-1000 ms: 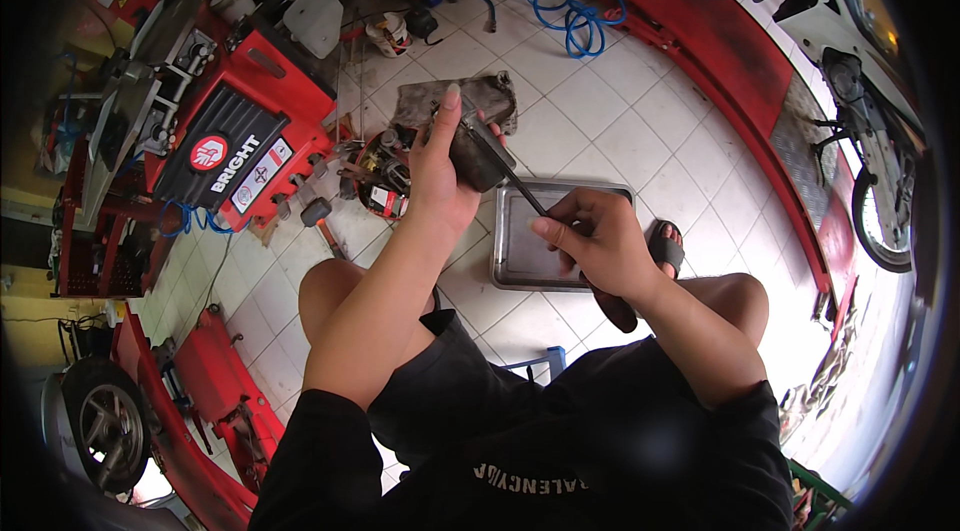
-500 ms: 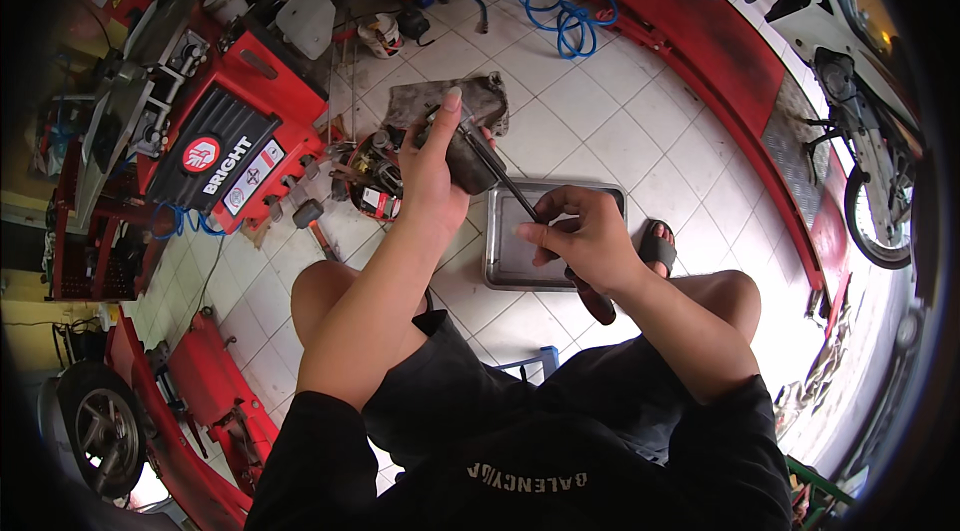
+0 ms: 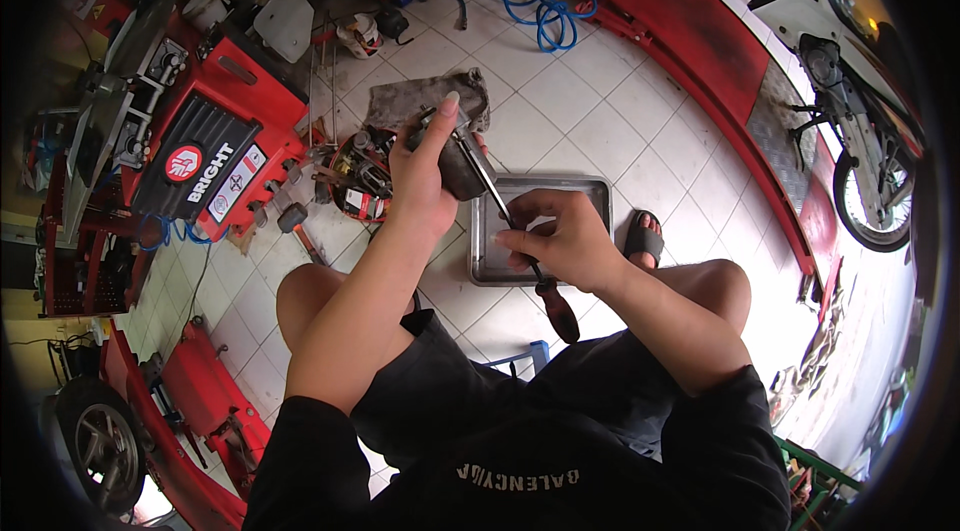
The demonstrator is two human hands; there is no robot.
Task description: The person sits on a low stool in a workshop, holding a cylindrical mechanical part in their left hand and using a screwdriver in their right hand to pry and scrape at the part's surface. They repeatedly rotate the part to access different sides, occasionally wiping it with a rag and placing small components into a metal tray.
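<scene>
Lying left of the left forearm is a black-headed mallet (image 3: 292, 219) with an orange handle. The left hand (image 3: 420, 174) grips a rounded dark metal part (image 3: 462, 167), thumb raised along it, with a stained grey cloth (image 3: 398, 101) on the floor beyond. A screwdriver (image 3: 557, 310) with a bright steel shaft and reddish-brown handle runs from that part toward the right hand (image 3: 562, 239); its tip cannot be made out. Over a rectangular grey metal tray (image 3: 490, 258), the right hand's curled fingers hold the shaft. Since a second ago, the handle has swung leftward and shows more fully, so the tool seems to have turned against the part, which stays gripped.
</scene>
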